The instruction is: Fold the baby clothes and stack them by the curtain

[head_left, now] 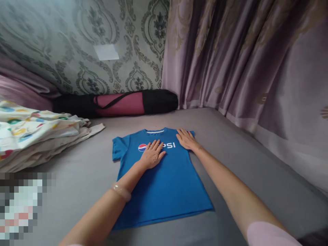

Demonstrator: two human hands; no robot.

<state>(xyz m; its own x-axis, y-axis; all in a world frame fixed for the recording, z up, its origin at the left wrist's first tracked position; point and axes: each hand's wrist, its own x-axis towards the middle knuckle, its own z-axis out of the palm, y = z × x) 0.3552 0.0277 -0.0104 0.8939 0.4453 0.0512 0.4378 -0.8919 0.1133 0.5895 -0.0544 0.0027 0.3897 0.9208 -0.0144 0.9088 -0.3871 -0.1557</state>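
A blue T-shirt [164, 184] lies spread face up on the grey sheet, its neckline away from me and its hem towards me. Across its chest runs a round red, white and blue logo with white lettering, partly covered. My left hand [153, 155] rests flat on the chest print, fingers spread, hiding some of the letters. On the shoulder and sleeve at the right lies my right hand [186, 139], also flat with fingers stretched out. Much of the right sleeve is hidden under it. The left sleeve sticks out to the side.
The grey bed sheet [238, 150] surrounds the shirt. A long black and pink bag [120, 104] lies along the patterned wall. Crumpled patterned bedding [30, 133] is heaped at the left. Purple curtains [230, 58] hang along the right side. A pixelated patch covers the lower left corner.
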